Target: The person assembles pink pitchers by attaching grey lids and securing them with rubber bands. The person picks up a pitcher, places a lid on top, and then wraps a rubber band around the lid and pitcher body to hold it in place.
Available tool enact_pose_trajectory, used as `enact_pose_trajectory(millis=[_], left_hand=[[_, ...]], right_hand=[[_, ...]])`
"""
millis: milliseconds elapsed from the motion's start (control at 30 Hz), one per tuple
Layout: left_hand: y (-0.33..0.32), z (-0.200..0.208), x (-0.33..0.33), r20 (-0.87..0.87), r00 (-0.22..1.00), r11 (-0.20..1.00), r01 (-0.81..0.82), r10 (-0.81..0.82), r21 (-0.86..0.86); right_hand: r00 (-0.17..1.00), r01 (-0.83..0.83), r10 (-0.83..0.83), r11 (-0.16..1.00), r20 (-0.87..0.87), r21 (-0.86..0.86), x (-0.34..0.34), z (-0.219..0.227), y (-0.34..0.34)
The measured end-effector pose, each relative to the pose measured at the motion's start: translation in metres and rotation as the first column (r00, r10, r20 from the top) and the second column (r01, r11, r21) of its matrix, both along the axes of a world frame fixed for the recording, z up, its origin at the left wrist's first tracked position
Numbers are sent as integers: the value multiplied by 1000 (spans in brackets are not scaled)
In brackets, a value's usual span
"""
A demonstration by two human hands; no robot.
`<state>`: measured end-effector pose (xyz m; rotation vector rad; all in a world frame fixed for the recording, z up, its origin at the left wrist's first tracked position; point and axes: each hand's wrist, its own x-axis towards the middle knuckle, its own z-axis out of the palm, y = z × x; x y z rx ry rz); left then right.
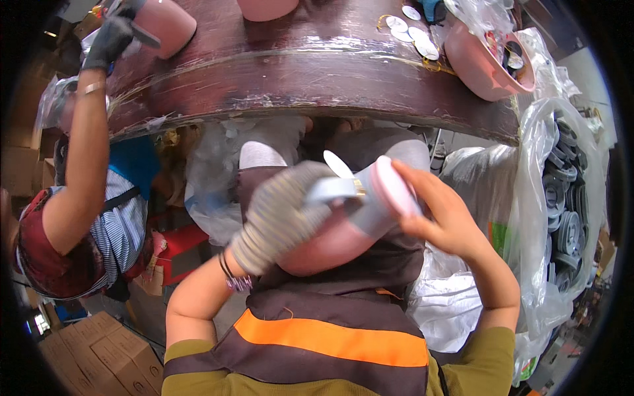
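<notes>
Across my lap lies a pink jug (335, 245) with a grey neck and a grey handle, tilted with its top toward the upper right. My left hand (282, 214), in a striped knit glove, is closed around the handle and blurred by motion. At the jug's top is a round lid (394, 187), pale on its face with a pink rim. My bare right hand (441, 210) grips that lid between thumb and fingers. Beside the handle a white oval tag (338, 164) sticks up.
A dark red table (290, 79) stands ahead. On it are white round tags (417, 33) and a pink basin (485, 69). A plastic bag of grey round parts (564, 198) stands right. At left, a co-worker's gloved hand (111, 41) is at another pink jug (165, 28). Cardboard boxes (102, 356) lie lower left.
</notes>
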<state>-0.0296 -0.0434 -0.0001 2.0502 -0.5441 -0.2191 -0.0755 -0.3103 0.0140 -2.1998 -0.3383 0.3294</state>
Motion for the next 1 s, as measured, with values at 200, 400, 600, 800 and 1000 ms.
enact_pose_trajectory(millis=[200, 400, 600, 800, 1000], left_hand=[[17, -26, 36, -228, 910, 917, 279, -347, -284], [9, -21, 25, -183, 907, 922, 354, -379, -157], [21, 47, -6, -874, 206, 871, 334, -440, -359], [34, 49, -24, -312, 873, 927, 339, -374, -162], [67, 96, 6, -266, 904, 749, -426, 335, -507]], right_hand=[[794, -358, 411, 912, 448, -201, -12, 37, 24], [730, -484, 432, 874, 529, -45, -13, 10, 49], [977, -163, 122, 955, 172, 247, 8, -11, 37], [996, -17, -15, 928, 83, 371, 15, 6, 36], [962, 233, -273, 863, 27, 448, 8, -17, 28]])
